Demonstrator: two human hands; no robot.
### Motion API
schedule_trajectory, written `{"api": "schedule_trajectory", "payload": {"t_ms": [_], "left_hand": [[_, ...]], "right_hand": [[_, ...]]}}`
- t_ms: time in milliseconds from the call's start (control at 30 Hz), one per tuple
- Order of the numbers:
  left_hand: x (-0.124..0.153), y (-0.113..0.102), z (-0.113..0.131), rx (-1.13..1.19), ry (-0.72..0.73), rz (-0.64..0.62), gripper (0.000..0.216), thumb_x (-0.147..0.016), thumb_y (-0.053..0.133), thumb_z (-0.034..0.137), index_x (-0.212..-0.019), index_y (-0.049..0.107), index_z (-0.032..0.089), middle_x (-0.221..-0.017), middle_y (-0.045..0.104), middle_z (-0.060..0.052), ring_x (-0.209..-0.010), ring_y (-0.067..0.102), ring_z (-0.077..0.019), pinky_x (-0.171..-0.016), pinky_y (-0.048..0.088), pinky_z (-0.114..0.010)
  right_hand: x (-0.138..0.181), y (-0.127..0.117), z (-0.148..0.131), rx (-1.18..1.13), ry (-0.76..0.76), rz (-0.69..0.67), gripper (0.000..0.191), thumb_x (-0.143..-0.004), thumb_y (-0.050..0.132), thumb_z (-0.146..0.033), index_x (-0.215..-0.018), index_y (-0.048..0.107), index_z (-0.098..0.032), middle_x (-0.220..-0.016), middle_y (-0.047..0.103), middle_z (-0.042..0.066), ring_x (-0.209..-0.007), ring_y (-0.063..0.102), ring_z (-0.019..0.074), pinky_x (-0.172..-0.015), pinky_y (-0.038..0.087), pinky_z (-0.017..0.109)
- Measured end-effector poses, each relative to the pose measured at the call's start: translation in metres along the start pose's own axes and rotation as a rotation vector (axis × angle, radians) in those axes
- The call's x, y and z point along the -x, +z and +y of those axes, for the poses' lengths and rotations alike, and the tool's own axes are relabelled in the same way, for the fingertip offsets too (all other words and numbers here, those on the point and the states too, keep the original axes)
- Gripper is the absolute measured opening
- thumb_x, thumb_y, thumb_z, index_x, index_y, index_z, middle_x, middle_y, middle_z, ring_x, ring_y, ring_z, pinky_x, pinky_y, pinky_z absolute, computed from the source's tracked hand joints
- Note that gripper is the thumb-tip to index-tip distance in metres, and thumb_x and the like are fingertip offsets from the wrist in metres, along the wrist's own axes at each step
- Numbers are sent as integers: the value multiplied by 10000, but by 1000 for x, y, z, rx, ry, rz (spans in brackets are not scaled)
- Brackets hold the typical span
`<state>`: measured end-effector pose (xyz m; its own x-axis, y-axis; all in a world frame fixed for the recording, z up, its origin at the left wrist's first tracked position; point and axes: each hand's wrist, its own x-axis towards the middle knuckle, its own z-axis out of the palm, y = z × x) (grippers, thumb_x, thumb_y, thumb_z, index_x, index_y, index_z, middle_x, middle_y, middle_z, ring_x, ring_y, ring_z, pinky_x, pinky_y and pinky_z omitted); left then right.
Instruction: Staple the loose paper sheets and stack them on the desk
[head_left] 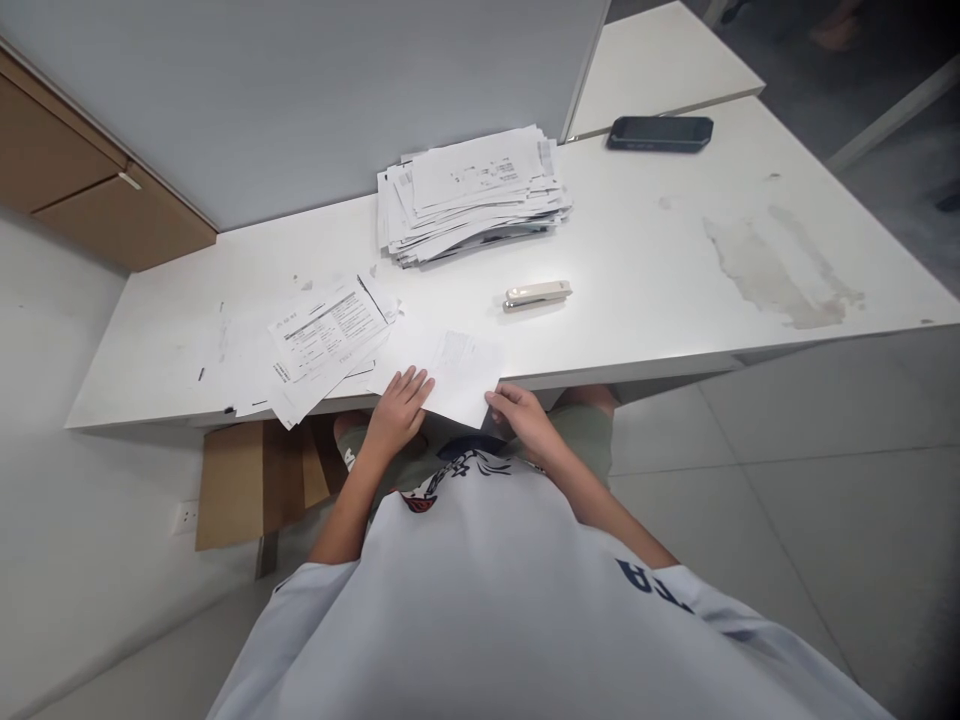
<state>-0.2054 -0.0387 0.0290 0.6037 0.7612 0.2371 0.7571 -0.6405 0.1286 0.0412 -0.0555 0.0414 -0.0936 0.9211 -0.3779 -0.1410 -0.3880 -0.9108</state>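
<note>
A sheet of paper (463, 375) with faint print lies at the desk's front edge, one corner reaching past it. My right hand (517, 412) pinches that sheet at its right side between thumb and fingers. On its left side rests my left hand (401, 405), laid flat with the fingers stretched out. Left of that hand, several printed sheets (330, 335) overlap one another. A cream stapler (537, 294) lies beyond the sheet, to the right, and neither hand touches it.
A thick, uneven stack of papers (476, 195) stands against the grey partition (337, 90). Farther right lies a dark phone (660, 133). The white desk (637, 250) has a worn patch at its right. Below the desk at left is an open cardboard box (232, 485).
</note>
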Motion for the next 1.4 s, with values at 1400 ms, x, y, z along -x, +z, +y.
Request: {"api": "schedule_trajectory", "payload": {"t_ms": [1400], "left_hand": [[-72,18,15,-51,-89,11,547,-857,424,65,-1394,493,143,-1484,455,-154,-1477,227,-317,-1169,267,-564]], "right_hand": [[-85,-43,-37,614,-427,273,246,-728,475,-181,-825,699,-211,-953,672,84,-875,603,231,-892,474,398]]}}
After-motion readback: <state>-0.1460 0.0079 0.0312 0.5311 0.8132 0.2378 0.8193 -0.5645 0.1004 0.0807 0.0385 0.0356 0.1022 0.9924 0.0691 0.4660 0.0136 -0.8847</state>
